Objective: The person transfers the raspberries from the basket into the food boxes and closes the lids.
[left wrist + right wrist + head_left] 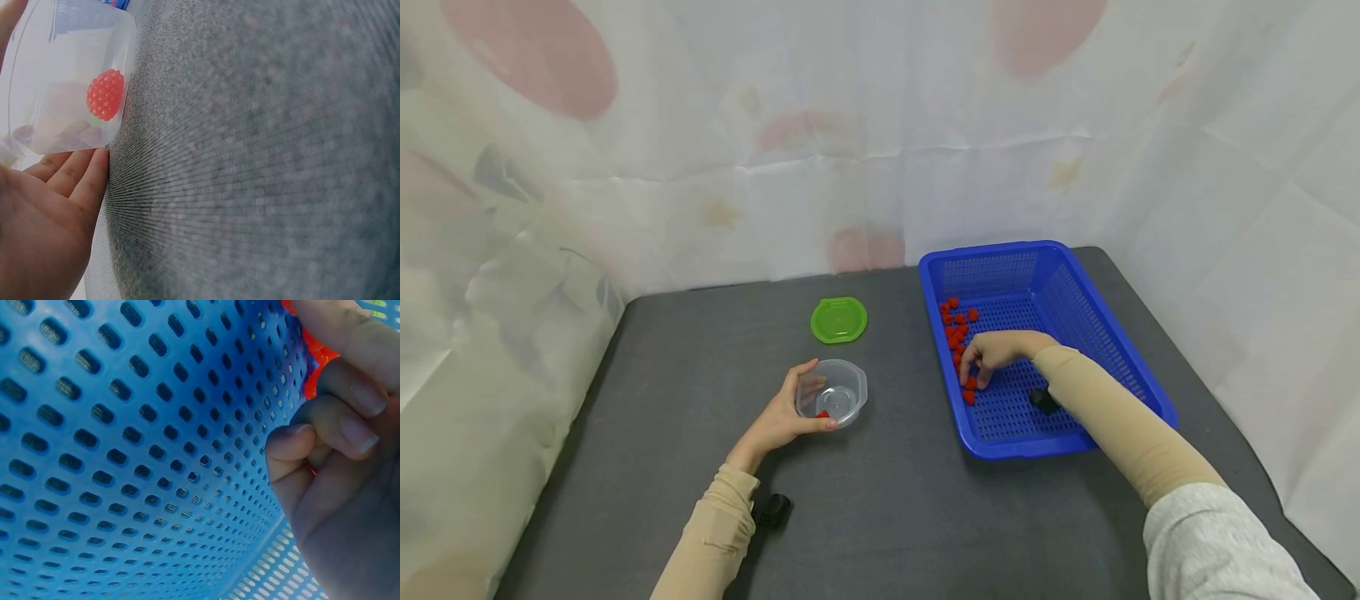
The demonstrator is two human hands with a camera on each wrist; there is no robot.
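My left hand [782, 415] grips a clear plastic tub [850, 387], thumb on the near side and fingers around the far side. A single red toy raspberry [105, 95] lies inside the tub, low against its wall. Over in the blue basket [1000, 450], my right hand [996, 352] reaches down with curled fingers among several red raspberries [953, 333] gathered along the left wall. One raspberry [972, 382] shows between the thumb and fingertips. In the right wrist view the curled fingers [340, 422] partly hide the red berries behind them.
A green lid [838, 320] lies on the grey table [865, 517] beyond the tub. The basket has raised, perforated walls and stands at the table's right side. Pale patterned curtains [850, 100] enclose the back and sides.
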